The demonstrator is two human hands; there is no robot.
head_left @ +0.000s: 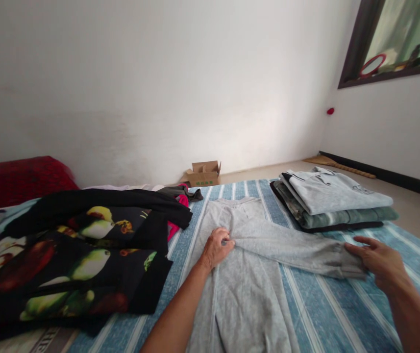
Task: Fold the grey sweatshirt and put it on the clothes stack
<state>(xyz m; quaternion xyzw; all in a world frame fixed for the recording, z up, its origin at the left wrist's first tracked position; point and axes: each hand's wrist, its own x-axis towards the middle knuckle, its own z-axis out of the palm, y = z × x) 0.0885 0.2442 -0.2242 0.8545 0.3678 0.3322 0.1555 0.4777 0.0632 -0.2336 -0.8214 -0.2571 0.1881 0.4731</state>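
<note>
A light grey long-sleeved shirt [248, 289] lies on the blue striped bed sheet [327, 304], its collar toward the far side. One sleeve stretches out to the right across the sheet. My left hand [217, 249] is closed on the shirt's cloth near the upper middle, with thumb and fingers pinched together. At the sleeve's cuff, my right hand [381, 262] grips the end between thumb and fingers, other fingers partly extended. The shirt's lower part runs out of view at the bottom edge.
A stack of folded clothes [342, 196] sits at the right, a grey shirt on top. Dark printed garments [95, 255] are heaped at the left. Behind stand a cardboard box [204, 174] and a red covered bundle [22, 179] along the white wall [195, 88].
</note>
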